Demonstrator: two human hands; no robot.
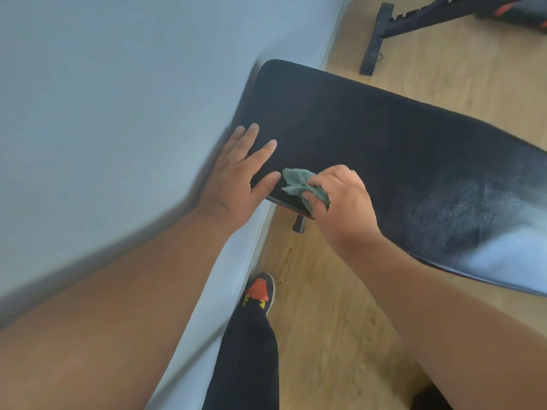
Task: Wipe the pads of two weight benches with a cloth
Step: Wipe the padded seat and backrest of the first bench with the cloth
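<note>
Nearest, at 6 o'clock: a dark trouser leg [248, 359] and a red-toed shoe [261, 288] on the wood floor [325, 321], beside the pale wall [118, 99].

Mid-frame: left hand [236, 184] lies flat with straight fingers on the near corner of the black pad [370, 149], thumb on the pad's edge, bracing. Just beside it at 3 o'clock, right hand [340, 202] has its fingers curled around a bunched green cloth [302, 184], pressed at the pad's near edge.

Pad runs toward 3–4 o'clock; a pale sheen shows at that end.

Far, at 1 o'clock: second bench [414, 22], only its black frame and a red-trimmed part visible, well apart.

Risks (judgement): the cloth is wadded, so contact is narrow and strokes may leave streaks or unwiped strips; working at the very edge, it could slip off onto the floor.

Writing: none legible; frame blurred.
</note>
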